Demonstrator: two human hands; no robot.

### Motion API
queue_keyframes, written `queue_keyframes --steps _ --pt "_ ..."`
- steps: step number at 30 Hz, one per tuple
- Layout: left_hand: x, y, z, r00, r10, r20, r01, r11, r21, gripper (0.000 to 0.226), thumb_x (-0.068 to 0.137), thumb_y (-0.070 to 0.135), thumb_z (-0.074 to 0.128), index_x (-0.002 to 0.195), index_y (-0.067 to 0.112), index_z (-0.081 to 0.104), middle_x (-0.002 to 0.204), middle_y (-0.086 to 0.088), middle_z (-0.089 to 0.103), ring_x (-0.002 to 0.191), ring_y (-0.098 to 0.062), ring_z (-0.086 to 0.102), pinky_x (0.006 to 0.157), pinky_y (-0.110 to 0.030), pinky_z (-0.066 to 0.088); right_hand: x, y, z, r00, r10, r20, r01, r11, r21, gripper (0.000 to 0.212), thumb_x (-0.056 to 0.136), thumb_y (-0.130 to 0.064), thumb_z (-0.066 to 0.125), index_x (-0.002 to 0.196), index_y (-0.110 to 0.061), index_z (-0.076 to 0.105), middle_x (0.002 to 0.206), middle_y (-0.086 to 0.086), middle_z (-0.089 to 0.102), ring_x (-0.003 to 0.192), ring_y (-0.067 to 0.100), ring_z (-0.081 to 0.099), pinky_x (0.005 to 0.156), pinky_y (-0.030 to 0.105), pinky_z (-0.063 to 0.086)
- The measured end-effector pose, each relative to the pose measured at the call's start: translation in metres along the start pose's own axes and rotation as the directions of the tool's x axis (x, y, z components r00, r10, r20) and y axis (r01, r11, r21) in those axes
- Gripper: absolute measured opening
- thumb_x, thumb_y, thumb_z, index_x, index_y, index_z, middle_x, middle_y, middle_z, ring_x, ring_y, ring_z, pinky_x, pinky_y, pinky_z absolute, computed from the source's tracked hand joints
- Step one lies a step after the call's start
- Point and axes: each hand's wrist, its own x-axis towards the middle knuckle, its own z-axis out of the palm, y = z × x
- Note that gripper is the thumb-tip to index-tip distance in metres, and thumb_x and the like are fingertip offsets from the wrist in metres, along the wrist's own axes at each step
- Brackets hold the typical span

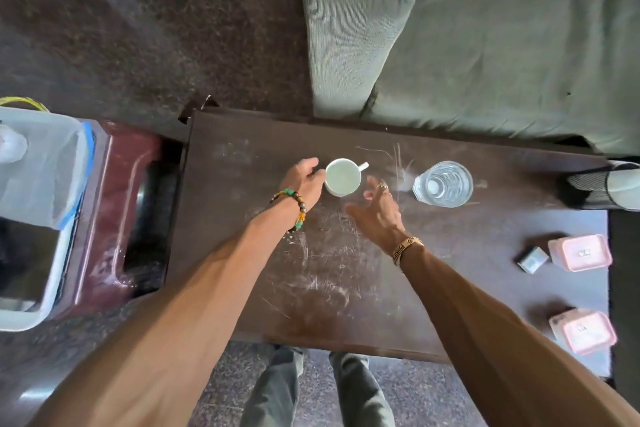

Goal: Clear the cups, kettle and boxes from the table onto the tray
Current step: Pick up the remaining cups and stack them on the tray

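A white cup [343,177] stands upright on the dark scratched table [346,288], its handle pointing to the far right. My left hand [304,180] lies against the cup's left side, with the fingers hidden behind it. My right hand [377,204] hovers just right of the cup with its fingers spread, holding nothing. A clear water bottle [443,184] stands to the right of the cup. Two pink lidded boxes [580,253] [583,331] sit at the table's right edge, with a small grey box [531,260] beside the farther one. The dark red tray [114,211] lies left of the table.
A translucent plastic bin [38,177] with a blue rim stands over the tray's left part. A grey-green sofa [485,28] lies beyond the table. A black mesh holder [595,187] sits at the table's far right. My legs [311,392] are below the near edge.
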Motion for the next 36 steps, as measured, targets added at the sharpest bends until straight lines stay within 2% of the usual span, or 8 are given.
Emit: queue_keyframes --steps 4,6,12,18,22,25,31,36 --pt "0.014 0.001 0.016 0.998 -0.019 0.06 0.026 0.994 -0.11 0.045 0.098 0.026 0.049 0.142 0.019 0.045 0.146 -0.007 0.045 0.123 -0.023 0.051 0.092 -0.035 0.051 0.02 -0.007 0.007 0.999 -0.048 -0.015 0.048 0.999 0.024 0.052 0.075 -0.018 0.073 0.12 -0.02 0.047 0.118 0.006 0.062 0.102 0.029 0.062 0.084 0.044 0.056" --pt "0.015 0.001 0.023 0.994 -0.058 0.089 0.073 0.982 -0.176 0.043 0.098 0.028 0.049 0.141 0.023 0.045 0.144 -0.008 0.046 0.116 -0.027 0.053 0.079 -0.031 0.052 0.024 -0.009 0.011 0.999 -0.047 -0.006 0.047 0.998 0.05 0.057 0.075 -0.017 0.074 0.125 -0.017 0.047 0.112 0.005 0.063 0.098 0.029 0.064 0.082 0.047 0.057" --pt "-0.009 -0.001 0.021 0.986 -0.155 0.062 0.167 0.91 -0.379 0.036 0.099 0.024 0.05 0.133 0.015 0.054 0.131 -0.012 0.049 0.11 -0.023 0.049 0.094 -0.042 0.052 0.012 -0.012 0.013 1.0 0.005 0.025 -0.009 0.987 0.158 0.053 0.078 -0.011 0.073 0.123 -0.023 0.047 0.106 0.004 0.064 0.093 0.03 0.067 0.079 0.051 0.059" --pt "-0.077 0.022 -0.01 0.961 -0.274 0.041 0.247 0.777 -0.58 0.034 0.1 0.01 0.046 0.133 0.003 0.05 0.084 -0.001 0.047 0.07 -0.01 0.043 0.05 -0.017 0.041 -0.04 -0.044 -0.001 0.992 -0.064 0.109 0.044 0.984 0.173 0.045 0.078 -0.003 0.074 0.105 -0.03 0.05 0.113 0.006 0.063 0.101 0.027 0.065 0.085 0.046 0.059" --pt "-0.137 0.041 -0.057 0.965 -0.259 0.031 0.219 0.744 -0.632 0.037 0.101 0.013 0.043 0.137 0.005 0.045 0.097 -0.009 0.052 0.074 -0.019 0.05 0.063 -0.024 0.045 -0.088 -0.092 -0.012 0.965 -0.193 0.177 0.189 0.981 0.04 0.052 0.077 -0.008 0.075 0.123 -0.019 0.053 0.109 -0.001 0.06 0.095 0.018 0.062 0.069 0.023 0.057" --pt "-0.183 0.05 -0.104 0.967 -0.252 -0.027 0.171 0.728 -0.664 0.037 0.1 0.017 0.047 0.137 0.009 0.047 0.138 -0.019 0.045 0.115 -0.043 0.054 0.093 -0.043 0.048 -0.126 -0.141 -0.014 0.917 -0.305 0.256 0.331 0.941 -0.065 0.054 0.077 -0.008 0.076 0.126 -0.017 0.054 0.11 -0.003 0.059 0.095 0.014 0.059 0.061 0.007 0.044" --pt "-0.259 0.043 -0.209 0.976 -0.128 -0.175 -0.038 0.695 -0.718 0.032 0.097 0.013 0.052 0.129 0.012 0.055 0.135 -0.014 0.053 0.11 -0.04 0.061 0.08 -0.037 0.053 -0.21 -0.243 0.009 0.812 -0.51 0.283 0.571 0.795 -0.205 0.054 0.073 -0.012 0.075 0.123 -0.017 0.055 0.115 0.003 0.064 0.105 0.024 0.063 0.087 0.036 0.053" --pt "-0.31 -0.004 -0.28 0.962 -0.085 -0.258 -0.127 0.699 -0.704 0.021 0.092 0.012 0.058 0.113 0.014 0.063 0.117 -0.012 0.064 0.098 -0.032 0.066 0.077 -0.037 0.058 -0.273 -0.283 0.072 0.773 -0.563 0.292 0.628 0.744 -0.228 0.051 0.071 -0.013 0.072 0.119 -0.02 0.055 0.109 -0.002 0.063 0.099 0.022 0.06 0.075 0.027 0.042"
